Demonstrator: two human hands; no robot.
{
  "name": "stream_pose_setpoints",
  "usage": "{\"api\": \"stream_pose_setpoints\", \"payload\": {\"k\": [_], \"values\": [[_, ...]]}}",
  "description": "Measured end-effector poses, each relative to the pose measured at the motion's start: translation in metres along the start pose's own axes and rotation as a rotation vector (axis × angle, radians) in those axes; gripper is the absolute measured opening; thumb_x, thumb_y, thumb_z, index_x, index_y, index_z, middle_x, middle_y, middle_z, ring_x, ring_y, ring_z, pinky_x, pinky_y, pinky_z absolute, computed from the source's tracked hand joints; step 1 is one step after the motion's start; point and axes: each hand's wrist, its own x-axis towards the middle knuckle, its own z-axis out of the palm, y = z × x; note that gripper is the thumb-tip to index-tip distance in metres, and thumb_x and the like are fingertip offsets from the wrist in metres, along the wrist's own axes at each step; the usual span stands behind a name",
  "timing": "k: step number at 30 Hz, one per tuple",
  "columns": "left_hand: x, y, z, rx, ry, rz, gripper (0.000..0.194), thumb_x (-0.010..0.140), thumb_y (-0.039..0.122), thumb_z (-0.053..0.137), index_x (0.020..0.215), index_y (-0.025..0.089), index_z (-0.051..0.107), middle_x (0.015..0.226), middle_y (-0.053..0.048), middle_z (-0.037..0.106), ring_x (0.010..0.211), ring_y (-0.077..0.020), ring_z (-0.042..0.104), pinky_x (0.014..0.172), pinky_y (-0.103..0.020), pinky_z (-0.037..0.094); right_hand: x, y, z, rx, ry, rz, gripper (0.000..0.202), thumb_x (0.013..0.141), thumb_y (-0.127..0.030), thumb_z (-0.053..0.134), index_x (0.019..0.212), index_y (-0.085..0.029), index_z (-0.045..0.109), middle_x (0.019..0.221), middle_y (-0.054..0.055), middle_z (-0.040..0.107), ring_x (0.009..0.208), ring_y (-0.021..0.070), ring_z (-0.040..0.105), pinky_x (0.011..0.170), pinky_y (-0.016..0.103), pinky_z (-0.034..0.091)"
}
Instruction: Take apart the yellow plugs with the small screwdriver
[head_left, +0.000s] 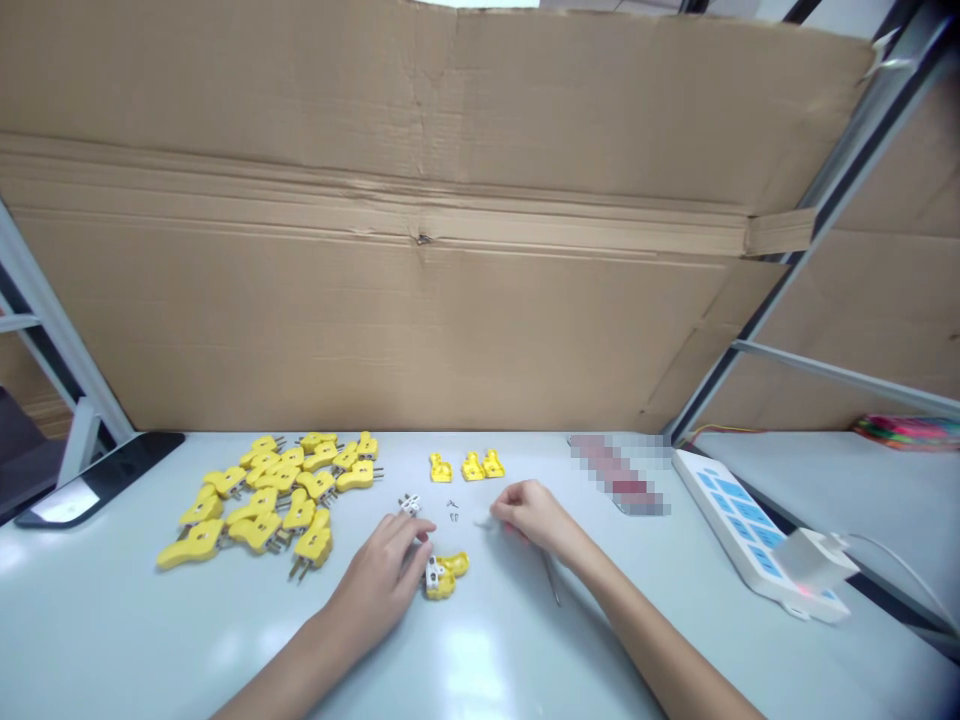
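Over the table (480, 660), left hand (386, 565) palm-down, loosely curled by yellow plug (442, 584); right hand (534, 515) pinched, contents unclear

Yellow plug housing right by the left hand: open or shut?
Open: the white insert lies uncovered in the yellow housing beside the left hand.

The table (480, 670) had a pale, smooth and shiny surface. On its left part lay many yellow plugs (259, 503), close together in a loose group. Near the middle were three yellow shell pieces (472, 466), and nearer to the front some small metal parts (453, 511), a white plug core (409, 504) and an opened yellow plug (442, 577). On the right side lay a white power strip (739, 520) with blue sockets.
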Motion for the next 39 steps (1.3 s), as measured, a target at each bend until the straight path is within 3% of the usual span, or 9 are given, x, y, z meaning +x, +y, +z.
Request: {"api": "stream_pose_setpoints", "payload": {"k": [4,10,13,16,19,23,31,34,39], "values": [[-0.001,0.001,0.002,0.014,-0.060,-0.005,0.022,0.093,0.023,0.043,0.102,0.020,0.062,0.093,-0.007,0.066,0.090,-0.0228,0.061,0.082,-0.038,0.051,0.001,0.002,0.008,-0.063,-0.034,0.064,0.021,0.069,-0.006,0.052,0.051,-0.018,0.054,0.038,-0.004,0.049,0.032,0.0082,0.038,0.041,0.022,0.032],[0.000,0.004,0.000,-0.008,-0.096,-0.030,0.024,0.095,0.025,0.040,0.100,0.019,0.062,0.094,-0.007,0.066,0.092,-0.0224,0.060,0.084,-0.037,0.048,0.002,0.002,0.013,-0.171,0.000,0.059,0.025,0.074,-0.012,0.055,0.050,-0.018,0.052,0.039,-0.003,0.049,0.036,0.0104,0.044,0.047,0.023,0.035],[0.001,0.007,-0.003,-0.042,-0.136,-0.063,0.025,0.094,0.027,0.039,0.100,0.019,0.063,0.094,-0.007,0.065,0.093,-0.0223,0.060,0.086,-0.038,0.047,0.002,0.003,0.008,-0.223,0.057,0.005,0.019,0.078,-0.017,0.057,0.059,-0.017,0.059,0.050,0.001,0.057,0.051,0.0144,0.053,0.055,0.024,0.036],[0.002,0.011,-0.007,-0.069,-0.216,-0.135,0.025,0.085,0.031,0.056,0.106,0.019,0.062,0.101,-0.007,0.064,0.098,-0.0243,0.059,0.090,-0.040,0.046,0.001,0.004,0.009,-0.256,0.077,-0.061,0.007,0.076,-0.023,0.064,0.072,-0.017,0.065,0.066,0.004,0.066,0.064,0.0172,0.058,0.059,0.024,0.037],[0.001,0.013,-0.010,-0.056,-0.280,-0.157,0.039,0.070,0.025,0.069,0.107,0.020,0.060,0.108,-0.007,0.061,0.105,-0.0272,0.055,0.095,-0.041,0.042,0.000,0.006,0.014,-0.303,0.065,-0.119,0.005,0.074,-0.020,0.064,0.077,-0.018,0.067,0.073,0.005,0.069,0.068,0.0179,0.060,0.062,0.024,0.038],[0.002,0.013,-0.012,-0.045,-0.308,-0.145,0.032,0.069,0.019,0.066,0.101,0.020,0.060,0.104,-0.006,0.061,0.103,-0.0262,0.055,0.094,-0.040,0.042,0.000,0.006,0.018,-0.341,0.069,-0.132,0.009,0.076,-0.015,0.060,0.076,-0.018,0.069,0.074,0.005,0.070,0.070,0.0178,0.062,0.064,0.024,0.039],[0.003,0.009,-0.014,-0.055,-0.286,-0.159,0.028,0.069,0.019,0.067,0.096,0.021,0.061,0.101,-0.005,0.060,0.102,-0.0262,0.054,0.091,-0.040,0.043,-0.005,0.003,-0.005,-0.314,0.091,-0.128,0.010,0.080,-0.020,0.058,0.076,-0.017,0.067,0.069,0.005,0.067,0.061,0.0164,0.057,0.058,0.025,0.038],[0.003,0.009,-0.014,-0.109,-0.262,-0.159,0.029,0.069,0.018,0.069,0.096,0.021,0.060,0.096,-0.004,0.061,0.091,-0.0236,0.058,0.082,-0.037,0.047,-0.012,-0.001,-0.010,-0.134,-0.011,-0.198,0.009,0.079,-0.022,0.060,0.075,-0.017,0.067,0.071,0.003,0.066,0.060,0.0135,0.055,0.057,0.024,0.040],[0.004,0.006,-0.011,-0.232,-0.114,0.025,0.030,0.076,0.019,0.068,0.105,0.024,0.060,0.106,-0.006,0.064,0.102,-0.0234,0.058,0.091,-0.039,0.047,-0.029,-0.010,0.012,0.296,-0.441,-0.222,0.021,0.080,-0.036,0.062,0.088,-0.017,0.068,0.076,0.004,0.066,0.055,0.0130,0.059,0.047,0.024,0.044]]}}
